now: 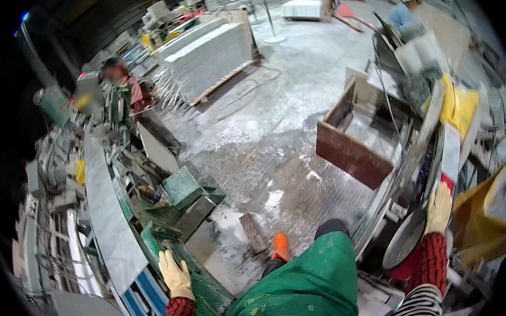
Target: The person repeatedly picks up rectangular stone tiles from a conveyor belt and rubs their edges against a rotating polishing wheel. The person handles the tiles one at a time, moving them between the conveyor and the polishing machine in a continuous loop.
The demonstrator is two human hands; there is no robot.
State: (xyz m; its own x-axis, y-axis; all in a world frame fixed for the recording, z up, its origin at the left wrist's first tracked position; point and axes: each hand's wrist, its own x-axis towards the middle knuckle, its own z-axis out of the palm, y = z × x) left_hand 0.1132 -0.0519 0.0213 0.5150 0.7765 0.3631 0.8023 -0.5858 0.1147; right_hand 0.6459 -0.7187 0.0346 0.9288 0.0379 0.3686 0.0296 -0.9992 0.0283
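My left hand [175, 275], in a cream glove, is open with its fingers stretched out at the green metal frame [200, 280] of a machine. Whether it rests on the frame I cannot tell. Beside it, a long pale grey stone strip [108, 209] lies along the machine, ending near a blue-and-white striped surface [146, 296]. On the far right my gloved right hand [439, 209] lies flat, fingers extended, at the red end of a narrow white strip [450, 151]. Just left of that forearm stands a round red bucket [404, 242].
A brown open-topped box [353, 156] stands on the wet, white-stained floor. A wooden block [253, 233] lies by my orange boot [281, 247]. Stacked pale slabs [207, 61] stand farther back. One person [129, 93] is at the left machinery; another [401, 14] is at the back right.
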